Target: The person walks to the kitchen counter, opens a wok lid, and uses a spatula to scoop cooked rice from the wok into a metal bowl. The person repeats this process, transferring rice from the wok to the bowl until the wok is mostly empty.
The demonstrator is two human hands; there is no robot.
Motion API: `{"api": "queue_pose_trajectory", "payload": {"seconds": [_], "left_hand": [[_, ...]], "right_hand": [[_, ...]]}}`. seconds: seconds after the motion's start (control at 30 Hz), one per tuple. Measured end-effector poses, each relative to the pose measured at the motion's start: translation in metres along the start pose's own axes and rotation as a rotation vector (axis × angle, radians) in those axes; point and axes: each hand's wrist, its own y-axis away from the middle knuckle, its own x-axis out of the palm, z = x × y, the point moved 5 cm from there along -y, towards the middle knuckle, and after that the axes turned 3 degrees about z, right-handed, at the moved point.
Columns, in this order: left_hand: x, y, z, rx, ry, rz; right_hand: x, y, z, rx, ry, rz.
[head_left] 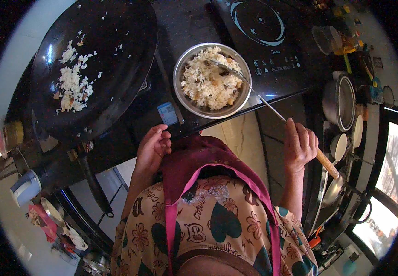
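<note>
My right hand [300,146] is wrapped round the wooden handle of a long metal spatula [269,106]. Its far end rests on the fried rice [203,83] heaped in a round steel bowl [178,94]. Dark bits show among the grains. On the left is a big black wok [116,69] with a smaller patch of rice [73,83] and scattered grains inside. My left hand [153,146] hangs by the counter's front edge with loosely bent fingers and nothing in it, close to a blue label [167,113] on the counter.
A black induction cooktop [272,50] lies beyond the bowl to the right. The wok's long handle [92,181] juts out over the counter edge on my left. At the right side hang a metal pot [341,102] and several ladles. A clear plastic container [324,39] stands at the back right.
</note>
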Motion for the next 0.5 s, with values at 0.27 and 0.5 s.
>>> {"api": "queue_pose_trajectory", "payload": {"seconds": [0.27,0.5], "left_hand": [[-0.003,0.004,-0.001,-0.015,-0.007,-0.02],[-0.012,0.012,0.001,-0.005,0.025,-0.03]], "right_hand": [[-0.002,-0.009,-0.016,0.102,0.044,-0.035],[-0.002,0.005,-0.009,0.083,0.061,0.006]]}}
